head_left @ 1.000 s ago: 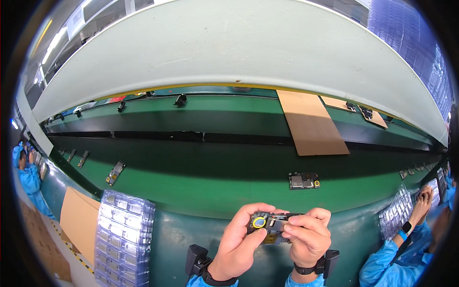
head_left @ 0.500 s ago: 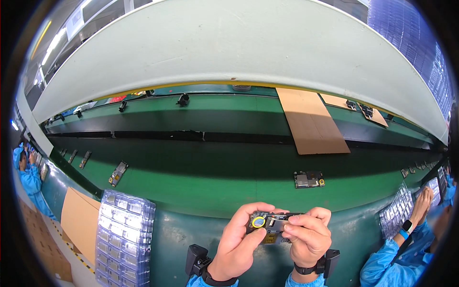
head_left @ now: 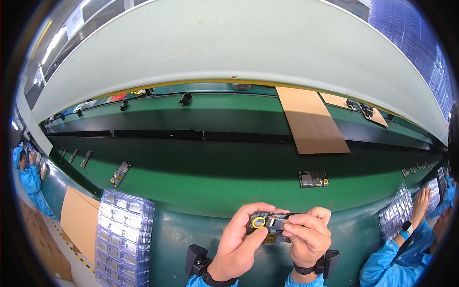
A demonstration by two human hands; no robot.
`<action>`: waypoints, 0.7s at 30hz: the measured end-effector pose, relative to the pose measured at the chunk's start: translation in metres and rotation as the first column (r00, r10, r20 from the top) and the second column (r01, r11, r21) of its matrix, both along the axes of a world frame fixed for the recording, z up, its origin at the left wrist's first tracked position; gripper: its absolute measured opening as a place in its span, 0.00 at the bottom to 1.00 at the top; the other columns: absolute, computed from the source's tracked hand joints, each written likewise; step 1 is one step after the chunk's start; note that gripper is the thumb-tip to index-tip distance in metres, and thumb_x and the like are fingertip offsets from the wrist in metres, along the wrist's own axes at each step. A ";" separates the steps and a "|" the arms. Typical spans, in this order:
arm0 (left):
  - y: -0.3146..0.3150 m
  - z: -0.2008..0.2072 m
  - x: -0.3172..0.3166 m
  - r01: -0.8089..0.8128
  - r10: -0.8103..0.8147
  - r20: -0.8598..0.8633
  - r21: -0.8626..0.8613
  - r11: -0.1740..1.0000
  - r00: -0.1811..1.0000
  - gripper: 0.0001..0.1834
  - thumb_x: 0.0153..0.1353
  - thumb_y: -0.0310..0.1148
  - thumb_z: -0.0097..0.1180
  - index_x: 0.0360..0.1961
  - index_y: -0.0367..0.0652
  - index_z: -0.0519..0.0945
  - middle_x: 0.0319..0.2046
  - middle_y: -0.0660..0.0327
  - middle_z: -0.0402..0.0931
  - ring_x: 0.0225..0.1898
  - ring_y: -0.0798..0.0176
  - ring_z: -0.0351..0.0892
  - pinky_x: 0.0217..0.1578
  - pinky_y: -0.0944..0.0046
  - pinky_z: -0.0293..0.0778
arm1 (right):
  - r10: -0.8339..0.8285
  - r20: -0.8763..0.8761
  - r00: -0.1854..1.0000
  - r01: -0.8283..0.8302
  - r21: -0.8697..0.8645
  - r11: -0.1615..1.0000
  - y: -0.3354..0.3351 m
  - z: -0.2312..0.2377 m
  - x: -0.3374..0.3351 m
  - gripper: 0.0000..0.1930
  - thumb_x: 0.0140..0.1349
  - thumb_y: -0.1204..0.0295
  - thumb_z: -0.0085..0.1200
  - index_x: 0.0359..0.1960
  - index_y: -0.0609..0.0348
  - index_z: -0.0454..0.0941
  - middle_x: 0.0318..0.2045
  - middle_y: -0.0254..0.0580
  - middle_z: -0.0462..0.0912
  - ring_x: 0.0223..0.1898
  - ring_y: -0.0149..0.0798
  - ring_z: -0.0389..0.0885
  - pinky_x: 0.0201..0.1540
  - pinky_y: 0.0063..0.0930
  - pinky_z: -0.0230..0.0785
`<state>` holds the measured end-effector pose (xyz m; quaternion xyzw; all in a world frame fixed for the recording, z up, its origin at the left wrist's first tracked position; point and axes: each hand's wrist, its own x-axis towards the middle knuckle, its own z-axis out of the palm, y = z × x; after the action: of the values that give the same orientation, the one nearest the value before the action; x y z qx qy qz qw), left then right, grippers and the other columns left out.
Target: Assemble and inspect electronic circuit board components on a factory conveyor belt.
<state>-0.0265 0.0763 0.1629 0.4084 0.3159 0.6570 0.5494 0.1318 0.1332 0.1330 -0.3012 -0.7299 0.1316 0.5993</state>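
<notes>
A small dark circuit board point(head_left: 270, 237) is held up over the near edge of the green bench. My left hand point(head_left: 240, 240) grips its left end, the thumb on the front beside a round part ringed in yellow. My right hand point(head_left: 310, 234) is closed at the board's right end, with fingers and thumb pinched near a flat grey piece point(head_left: 277, 225) on its face. Whether the right fingers hold that piece or only the board's edge is hidden. Beyond the hands, a similar circuit board point(head_left: 313, 179) lies flat on the green conveyor belt point(head_left: 215, 177).
Another circuit board point(head_left: 120, 173) lies on the belt to the left. Stacked clear plastic trays point(head_left: 125, 239) stand at my left, by a cardboard sheet point(head_left: 79, 222). A brown cardboard strip point(head_left: 313, 122) spans the far belt. At right, a co-worker's hand point(head_left: 420, 205) is near plastic trays point(head_left: 398, 210).
The boards on the near belt have shifted slightly right, as has a black part on the far belt. My hands and the held board are almost still. The co-worker's hand has shifted slightly.
</notes>
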 end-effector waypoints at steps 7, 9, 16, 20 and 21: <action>0.000 -0.002 0.000 -0.003 0.004 -0.021 0.014 1.000 1.000 0.19 0.69 0.19 0.43 0.61 0.32 0.65 0.59 0.38 0.75 0.60 0.52 0.79 0.61 0.55 0.76 | 0.002 -0.012 1.000 -0.002 -0.001 1.000 0.000 -0.001 0.000 0.13 0.42 0.67 0.75 0.34 0.45 0.92 0.36 0.26 0.90 0.38 0.33 0.73 0.42 0.24 0.64; 0.001 -0.002 0.000 -0.001 0.002 -0.009 0.017 1.000 1.000 0.19 0.69 0.19 0.43 0.61 0.32 0.65 0.59 0.38 0.76 0.60 0.52 0.79 0.61 0.55 0.76 | 0.004 -0.017 1.000 -0.004 -0.003 1.000 0.000 -0.001 -0.001 0.13 0.42 0.67 0.75 0.34 0.45 0.92 0.36 0.26 0.90 0.38 0.33 0.73 0.42 0.24 0.64; 0.002 -0.005 -0.001 0.003 -0.003 0.022 0.030 1.000 1.000 0.20 0.69 0.18 0.43 0.61 0.32 0.68 0.59 0.47 0.76 0.58 0.62 0.76 0.61 0.61 0.72 | 0.003 -0.010 1.000 -0.003 -0.012 1.000 0.001 -0.002 -0.001 0.13 0.43 0.66 0.75 0.34 0.45 0.92 0.36 0.27 0.90 0.38 0.33 0.73 0.42 0.24 0.64; 0.001 -0.005 -0.001 -0.002 0.001 0.021 0.018 1.000 1.000 0.20 0.69 0.18 0.43 0.61 0.32 0.68 0.59 0.47 0.76 0.59 0.62 0.76 0.61 0.61 0.72 | 0.008 -0.001 1.000 -0.008 -0.011 1.000 0.000 0.000 -0.002 0.14 0.42 0.67 0.75 0.34 0.45 0.92 0.36 0.26 0.90 0.38 0.33 0.72 0.42 0.24 0.63; 0.001 -0.005 -0.001 -0.002 0.002 0.021 0.018 1.000 1.000 0.20 0.69 0.18 0.43 0.61 0.32 0.68 0.59 0.47 0.76 0.59 0.62 0.76 0.61 0.61 0.72 | 0.008 -0.001 1.000 -0.008 -0.011 1.000 0.000 0.000 -0.002 0.14 0.42 0.67 0.75 0.34 0.45 0.92 0.36 0.26 0.90 0.38 0.33 0.72 0.42 0.24 0.63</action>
<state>-0.0280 0.0772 0.1581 0.4060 0.3046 0.6646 0.5483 0.1302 0.1331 0.1334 -0.3015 -0.7302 0.1383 0.5973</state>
